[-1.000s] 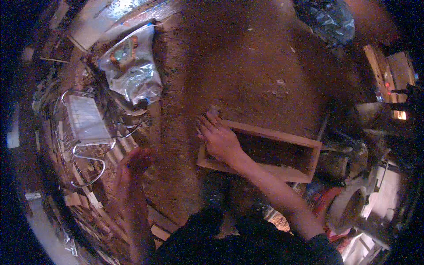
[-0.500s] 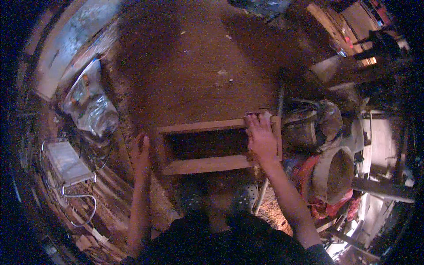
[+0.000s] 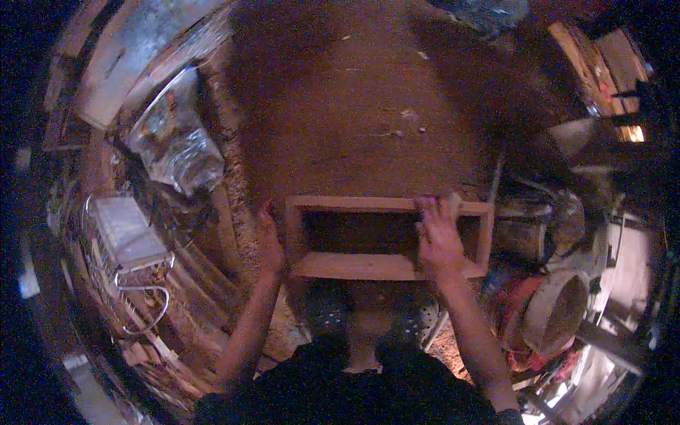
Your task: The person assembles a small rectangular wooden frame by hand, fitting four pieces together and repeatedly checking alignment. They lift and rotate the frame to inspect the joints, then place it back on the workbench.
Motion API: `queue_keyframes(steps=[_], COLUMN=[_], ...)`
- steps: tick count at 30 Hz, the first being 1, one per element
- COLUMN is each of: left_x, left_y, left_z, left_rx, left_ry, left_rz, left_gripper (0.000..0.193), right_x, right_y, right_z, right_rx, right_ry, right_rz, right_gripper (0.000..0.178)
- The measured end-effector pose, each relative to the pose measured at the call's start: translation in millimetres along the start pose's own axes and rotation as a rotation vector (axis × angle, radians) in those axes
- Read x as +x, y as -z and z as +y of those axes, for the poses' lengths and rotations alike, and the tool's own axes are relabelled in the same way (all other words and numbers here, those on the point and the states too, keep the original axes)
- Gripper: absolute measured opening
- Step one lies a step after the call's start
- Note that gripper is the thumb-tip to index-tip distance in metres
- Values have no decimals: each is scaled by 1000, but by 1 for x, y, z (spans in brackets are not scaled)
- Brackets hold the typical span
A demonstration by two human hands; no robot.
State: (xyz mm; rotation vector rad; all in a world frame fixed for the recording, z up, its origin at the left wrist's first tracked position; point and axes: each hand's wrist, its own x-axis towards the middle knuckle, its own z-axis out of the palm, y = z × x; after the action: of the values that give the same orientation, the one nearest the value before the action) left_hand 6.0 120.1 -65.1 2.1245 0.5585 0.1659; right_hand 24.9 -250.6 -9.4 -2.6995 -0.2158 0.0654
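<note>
A rectangular wooden frame (image 3: pixel 361 266), like a shallow box with open middle, lies at the near end of a brown wooden surface. My right hand (image 3: pixel 440 241) reaches over its right part, fingers bent on the far rail. A small pale patch shows by those fingertips; whether it is a held pad or scrap I cannot make out. My left hand (image 3: pixel 270 241) is upright beside the frame's left end, fingers extended and holding nothing. Blur hides whether it touches the wood.
The wooden surface (image 3: pixel 354 92) stretches away ahead, with small bits on it. Clear plastic wrapping (image 3: pixel 185 159) and a white-topped metal rack (image 3: pixel 131 230) are at the left. At the right stand a round, open container (image 3: pixel 556 312) with red cloth around it and a dark rounded object (image 3: pixel 567 219).
The whole view has shifted, so the scene sits further right. My right hand has slid left along the far rail, away from the frame's right corner. My left hand stays by the left end.
</note>
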Motion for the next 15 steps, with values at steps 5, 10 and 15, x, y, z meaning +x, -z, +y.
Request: queue_keyframes(steps=[5, 10, 15], left_x=[-30, -90, -128], left_y=[53, 97, 110], left_z=[-46, -104, -134], left_rx=[19, 271, 564], left_ry=[97, 121, 10], left_rz=[181, 209, 162], left_gripper=[55, 56, 57], right_x=[54, 81, 83], right_y=[-44, -70, -72], right_z=[-101, -178, -183], right_rx=[90, 187, 244], right_ry=[424, 646, 624], right_rz=[-133, -149, -194], right_gripper=[47, 43, 43])
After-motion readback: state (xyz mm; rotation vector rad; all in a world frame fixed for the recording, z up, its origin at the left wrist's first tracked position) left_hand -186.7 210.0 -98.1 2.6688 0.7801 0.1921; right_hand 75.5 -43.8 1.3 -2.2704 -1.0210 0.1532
